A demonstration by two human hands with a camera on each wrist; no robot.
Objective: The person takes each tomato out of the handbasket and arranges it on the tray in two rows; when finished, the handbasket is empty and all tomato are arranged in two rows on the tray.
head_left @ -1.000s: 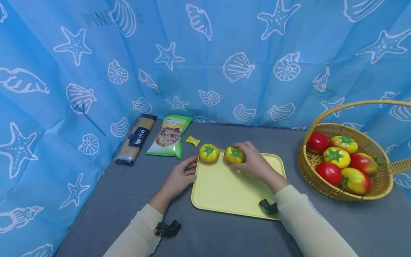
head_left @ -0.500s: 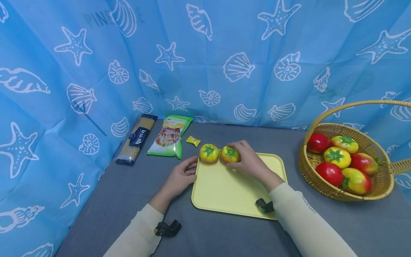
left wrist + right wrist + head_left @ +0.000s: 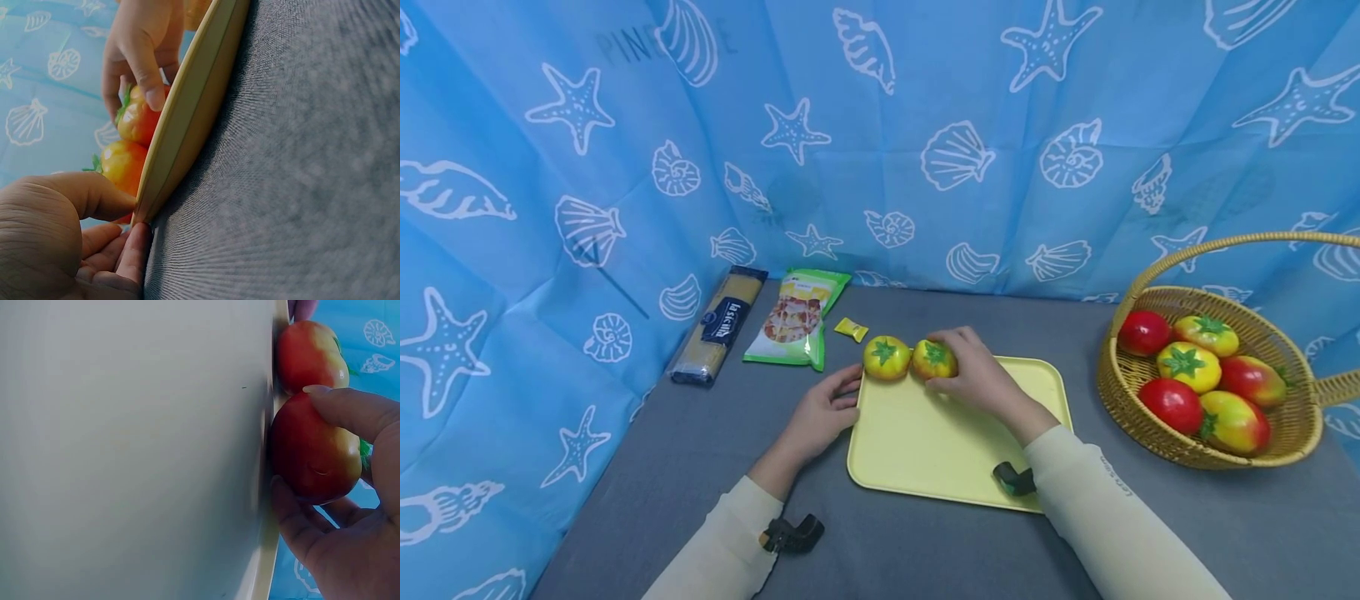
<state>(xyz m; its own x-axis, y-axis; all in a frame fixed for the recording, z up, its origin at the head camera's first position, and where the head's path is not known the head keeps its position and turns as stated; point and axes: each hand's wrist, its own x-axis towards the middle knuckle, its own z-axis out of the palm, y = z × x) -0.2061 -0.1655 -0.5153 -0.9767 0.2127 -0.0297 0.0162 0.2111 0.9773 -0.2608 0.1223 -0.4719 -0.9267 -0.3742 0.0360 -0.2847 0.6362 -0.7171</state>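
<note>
Red-yellow fruit [image 3: 315,453] sits between right-hand fingers [image 3: 359,412].

A light-blue fabric curtain printed with white outlined starfish, scallops and spiral shells [image 3: 880,92] hangs in soft folds across the back and along the left side. Faint dark capital lettering [image 3: 625,46], partly covered by a shell print, shows at upper left. Below lies a flat bench covered in dark-grey woven cloth [image 3: 662,450], its back edge meeting the curtain. The light is soft and fairly even.
</note>
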